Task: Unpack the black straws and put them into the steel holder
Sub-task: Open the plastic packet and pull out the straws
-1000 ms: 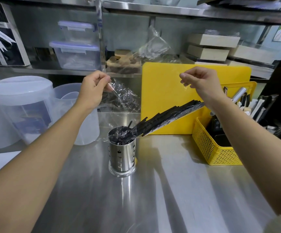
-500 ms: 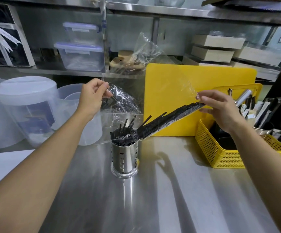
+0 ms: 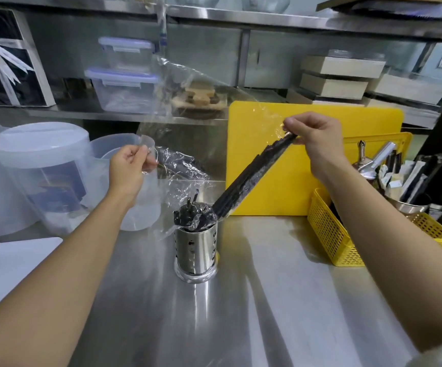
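A perforated steel holder [image 3: 196, 251] stands upright in the middle of the steel counter. A bundle of black straws [image 3: 251, 177] leans out of it up to the right, lower ends inside the holder, still partly wrapped in clear plastic wrapping [image 3: 188, 123]. My right hand [image 3: 313, 140] pinches the upper ends of the straws together with the plastic. My left hand [image 3: 129, 169] grips the crumpled left end of the plastic, left of and above the holder. A few straw tips poke up from the holder's mouth.
A yellow cutting board [image 3: 320, 165] leans behind the holder. A yellow basket [image 3: 331, 234] of utensils sits at right. Translucent plastic jugs [image 3: 39, 176] stand at left, a white sheet [image 3: 10, 266] lies front left. Shelves with boxes and containers run behind.
My right hand dropped from the plastic to the straws' upper ends and raised them, so the bundle leans more steeply. My left hand lowered, still holding the plastic.
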The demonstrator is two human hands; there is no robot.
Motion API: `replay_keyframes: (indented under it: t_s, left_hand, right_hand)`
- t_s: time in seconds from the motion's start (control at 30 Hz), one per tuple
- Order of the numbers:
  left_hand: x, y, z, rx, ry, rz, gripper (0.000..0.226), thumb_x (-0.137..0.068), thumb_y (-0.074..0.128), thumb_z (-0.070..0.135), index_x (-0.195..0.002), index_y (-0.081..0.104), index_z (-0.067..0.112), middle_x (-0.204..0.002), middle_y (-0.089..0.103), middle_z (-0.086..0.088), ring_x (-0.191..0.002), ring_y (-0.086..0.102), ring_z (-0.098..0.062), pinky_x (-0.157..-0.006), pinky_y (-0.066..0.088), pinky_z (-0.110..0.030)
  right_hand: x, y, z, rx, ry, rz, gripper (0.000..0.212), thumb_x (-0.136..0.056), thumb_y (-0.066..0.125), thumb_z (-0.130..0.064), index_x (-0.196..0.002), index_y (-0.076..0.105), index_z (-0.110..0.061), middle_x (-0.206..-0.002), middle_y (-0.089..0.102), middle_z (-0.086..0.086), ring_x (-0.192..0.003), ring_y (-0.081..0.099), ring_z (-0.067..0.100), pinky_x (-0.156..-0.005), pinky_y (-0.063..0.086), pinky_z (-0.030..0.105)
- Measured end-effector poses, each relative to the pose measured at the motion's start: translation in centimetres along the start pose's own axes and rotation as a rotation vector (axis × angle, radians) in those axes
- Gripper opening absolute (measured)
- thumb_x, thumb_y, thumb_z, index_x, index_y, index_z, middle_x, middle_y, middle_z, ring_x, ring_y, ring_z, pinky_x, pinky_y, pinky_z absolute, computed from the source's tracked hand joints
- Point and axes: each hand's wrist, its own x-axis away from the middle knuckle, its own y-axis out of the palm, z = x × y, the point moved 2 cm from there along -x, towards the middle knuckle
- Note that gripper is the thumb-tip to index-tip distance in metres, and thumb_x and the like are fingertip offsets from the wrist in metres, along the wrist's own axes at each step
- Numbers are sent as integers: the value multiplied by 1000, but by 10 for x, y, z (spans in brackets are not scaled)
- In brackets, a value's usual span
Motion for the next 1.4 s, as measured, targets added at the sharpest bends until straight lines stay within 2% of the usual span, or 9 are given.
replay_keyframes:
  t_s: [0.2,0.27,0.33,0.43,0.57,0.83,1.03,1.17,1.4]
  left_hand:
    - [2,-11,-18,25,-73,110,23,-93,50,18,-72,57,21,-65,62,2,-63,58,-12,-74,51,-29]
    - [3,-13,-23,38,-89,139,22,-93,49,17,-73,56,20,-68,61,-2,-64,58,-14,-78,51,-34]
    - [3,-16,-28,55,-111,157,21,-93,49,18,-73,56,20,-70,61,-4,-65,58,-16,-81,51,-38]
    - [4,-19,-33,63,-126,146,21,-92,50,19,-72,55,21,-72,61,-5,-68,59,-18,-84,51,-40]
    - [5,-19,-35,76,-118,160,22,-92,49,16,-72,55,20,-70,61,-4,-67,58,-16,-79,51,-36]
    - [2,-24,-29,69,-108,166,22,-94,49,18,-73,55,22,-72,62,0,-68,59,-12,-71,49,-25]
    - [-7,-32,-24,128,-86,167,21,-93,51,18,-73,55,21,-51,64,11,-51,59,-3,-63,50,-21]
    - [-12,-33,-14,77,-45,136,20,-93,51,21,-73,55,21,-64,62,2,-53,60,-8,-64,50,-27]
    - [-17,-34,1,22,3,108,21,-93,51,22,-72,53,23,-65,59,-1,-46,59,-3,-43,47,-19]
  right_hand:
    - [-6,29,-15,-39,-1,13,4,-87,62,-18,-83,61,-18,-78,61,-3,-66,59,5,-64,50,21]
    - [-3,35,-14,-95,19,16,9,-87,61,-23,-91,59,-15,-83,62,-2,-74,61,10,-70,52,25]
    - [1,39,-9,-151,65,19,10,-89,58,-28,-91,57,-18,-88,63,-1,-87,62,16,-77,52,32]
    - [6,40,-1,-163,103,18,8,-89,57,-23,-85,60,-17,-87,65,-1,-89,63,18,-79,50,36]
    - [9,42,3,-86,70,-25,9,-87,61,-17,-79,65,-16,-81,67,2,-84,64,17,-78,51,36]
    - [6,47,-1,-31,19,13,12,-90,57,-17,-89,65,-8,-78,65,-2,-73,62,10,-66,50,25]
    - [3,50,-12,-37,-56,41,16,-92,53,-13,-78,60,-18,-75,64,-3,-67,63,4,-62,49,21]
    - [0,52,-17,-59,-90,71,18,-94,48,-13,-79,55,-18,-74,65,-1,-65,66,6,-61,51,25]
    - [-7,53,-29,-97,-83,88,19,-96,43,-12,-79,52,-17,-71,62,1,-60,65,9,-52,51,25]
